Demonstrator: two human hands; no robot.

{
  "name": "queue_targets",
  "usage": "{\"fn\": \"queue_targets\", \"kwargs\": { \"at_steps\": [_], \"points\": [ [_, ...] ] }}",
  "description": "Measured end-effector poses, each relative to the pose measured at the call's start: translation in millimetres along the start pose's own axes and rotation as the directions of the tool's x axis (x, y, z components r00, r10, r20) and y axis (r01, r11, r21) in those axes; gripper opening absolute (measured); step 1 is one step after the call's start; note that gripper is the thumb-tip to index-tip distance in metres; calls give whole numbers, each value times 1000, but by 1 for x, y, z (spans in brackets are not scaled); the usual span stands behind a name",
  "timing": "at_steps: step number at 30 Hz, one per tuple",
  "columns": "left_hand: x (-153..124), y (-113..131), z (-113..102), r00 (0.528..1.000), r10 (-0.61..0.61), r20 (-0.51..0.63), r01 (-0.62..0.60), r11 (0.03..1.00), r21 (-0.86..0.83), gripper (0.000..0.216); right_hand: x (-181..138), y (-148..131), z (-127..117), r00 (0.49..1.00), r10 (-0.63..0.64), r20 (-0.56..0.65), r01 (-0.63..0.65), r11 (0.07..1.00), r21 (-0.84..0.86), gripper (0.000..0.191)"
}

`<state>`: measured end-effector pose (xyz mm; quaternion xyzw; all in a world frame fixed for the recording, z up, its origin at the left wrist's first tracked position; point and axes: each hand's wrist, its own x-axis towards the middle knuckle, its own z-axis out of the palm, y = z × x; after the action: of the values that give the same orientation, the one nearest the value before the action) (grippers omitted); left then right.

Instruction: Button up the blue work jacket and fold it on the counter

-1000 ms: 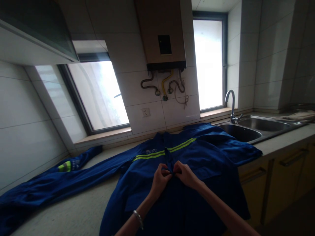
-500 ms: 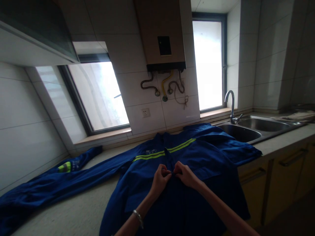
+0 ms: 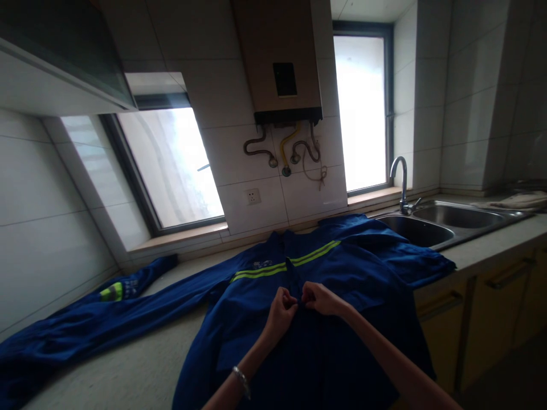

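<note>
A blue work jacket (image 3: 350, 285) with yellow-green reflective stripes lies spread front-up on the kitchen counter (image 3: 128, 370). One long sleeve (image 3: 85, 324) stretches away to the left. My left hand (image 3: 280, 310) and my right hand (image 3: 322, 299) meet at the jacket's centre front, just below the stripes. Both are closed in a pinch on the front edges of the jacket. What sits between the fingertips is too small and dark to make out. A bracelet is on my left wrist.
A double steel sink (image 3: 436, 225) with a tap (image 3: 401, 182) lies right of the jacket. A water heater (image 3: 280, 62) with hoses hangs on the tiled wall, a socket (image 3: 253, 197) below it. Windows sit either side. Cabinet fronts (image 3: 482, 307) run under the counter.
Both hands have stayed pinched at the jacket's front, shifting very slightly up and working the fabric. The jacket has not moved otherwise.
</note>
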<state>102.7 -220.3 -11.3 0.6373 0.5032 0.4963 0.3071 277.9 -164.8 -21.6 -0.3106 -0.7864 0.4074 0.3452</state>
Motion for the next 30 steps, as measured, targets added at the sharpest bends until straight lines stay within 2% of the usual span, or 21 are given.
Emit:
{"fn": "queue_targets", "kwargs": {
  "at_steps": [5,9,17,22,25,30],
  "points": [
    [-1,2,1,999,16,-34,-12,994,106,21,4,2,0,998,49,25,-50,998,46,24],
    [-1,3,2,1000,-9,-25,11,995,99,22,4,-1,-1,997,73,29,-75,993,86,24],
    [-3,7,4,1000,-7,-29,10,996,93,21,3,-2,-3,994,91,65,-106,952,286,27],
    [-5,10,2,1000,-18,17,18,998,54,23,0,-5,-4,997,70,33,-77,960,268,28],
    [-4,9,1,1000,-16,25,15,998,60,23,2,-5,-3,995,96,13,-96,961,261,29],
    [-2,7,1,997,-10,72,6,998,59,28,9,2,-2,987,160,17,-156,924,348,35]
  ]
}}
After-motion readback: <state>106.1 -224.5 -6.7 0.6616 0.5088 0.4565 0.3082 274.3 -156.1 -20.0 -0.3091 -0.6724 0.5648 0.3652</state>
